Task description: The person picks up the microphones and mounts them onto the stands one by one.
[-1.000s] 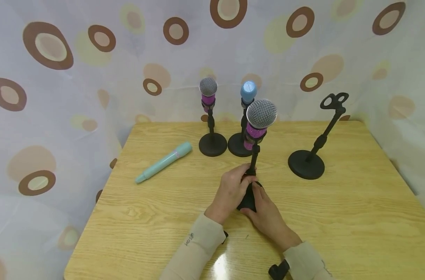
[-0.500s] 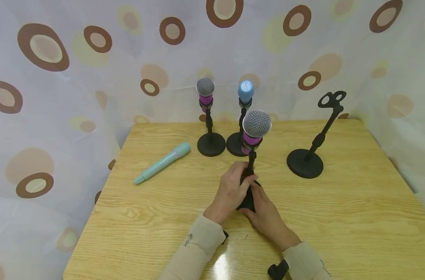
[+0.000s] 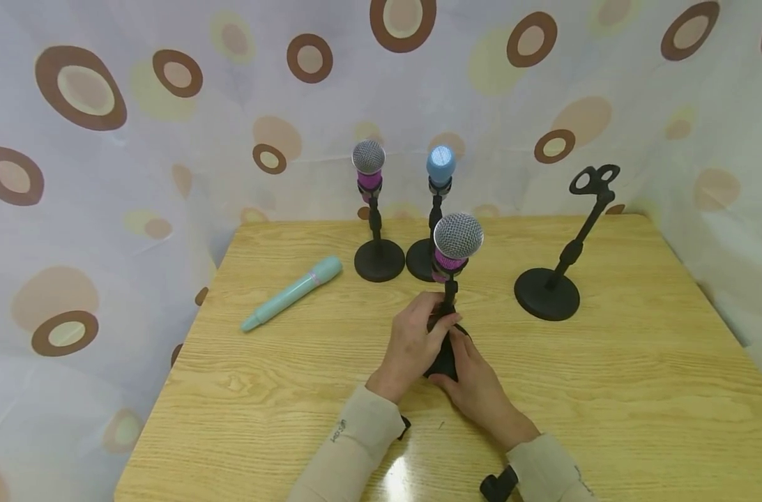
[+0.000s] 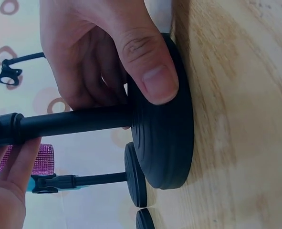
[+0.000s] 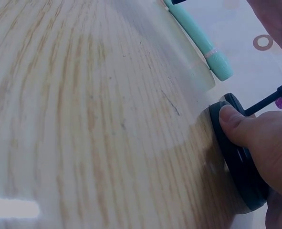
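In the head view, a purple microphone (image 3: 459,236) with a silver mesh head sits in the clip of a black tabletop stand (image 3: 442,362) at the table's middle. My left hand (image 3: 408,341) grips the stand's upright just above the base, its thumb across the front. My right hand (image 3: 481,394) holds the round base from the right. The left wrist view shows the right thumb (image 4: 160,83) lying on the base (image 4: 167,143), while left fingers (image 4: 24,162) curl round a collar on the pole. Against the table, the base edge (image 5: 238,171) shows in the right wrist view.
Behind stand two more stands, one with a purple microphone (image 3: 369,159), one with a blue-headed microphone (image 3: 441,164). A stand with a bare clip (image 3: 548,293) is at right. A mint-green microphone (image 3: 293,293) lies at left on the wooden table (image 3: 261,418). Patterned cloth surrounds the back.
The held stand's microphone has come lower in the head view, nearer my hands, and slightly left. Both hands keep their places on the stand. The other stands and the mint-green microphone stay put.
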The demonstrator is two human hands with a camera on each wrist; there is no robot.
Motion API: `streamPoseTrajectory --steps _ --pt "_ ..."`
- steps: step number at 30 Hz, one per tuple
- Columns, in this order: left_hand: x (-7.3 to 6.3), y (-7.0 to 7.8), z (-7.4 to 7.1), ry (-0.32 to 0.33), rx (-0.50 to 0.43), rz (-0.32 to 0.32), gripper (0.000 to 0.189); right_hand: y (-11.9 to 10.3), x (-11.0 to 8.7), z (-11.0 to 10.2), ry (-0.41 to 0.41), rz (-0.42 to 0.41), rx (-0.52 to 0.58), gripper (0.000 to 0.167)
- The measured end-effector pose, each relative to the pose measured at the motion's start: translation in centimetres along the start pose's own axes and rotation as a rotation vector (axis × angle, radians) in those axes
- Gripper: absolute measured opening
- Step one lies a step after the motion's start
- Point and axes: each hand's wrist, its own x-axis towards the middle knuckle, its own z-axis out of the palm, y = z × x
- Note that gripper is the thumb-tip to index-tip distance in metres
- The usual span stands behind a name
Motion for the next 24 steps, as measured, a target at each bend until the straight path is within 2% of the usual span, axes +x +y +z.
streamPoseTrajectory --steps 16,21,24 --pt "0.06 0.06 0.18 0.02 -0.075 -0.08 0.031 0.09 0.08 0.05 -0.008 0.015 0.01 0.09" --pt "0.04 -0.01 0.29 0.031 -0.051 -0.05 0.037 0.14 -0.01 0.16 -0.002 0.01 0.009 0.09" --pt "-0.04 0.02 0.29 0.035 -0.031 -0.029 0.031 0.17 -0.05 0.19 0.007 -0.001 0.012 0.091"
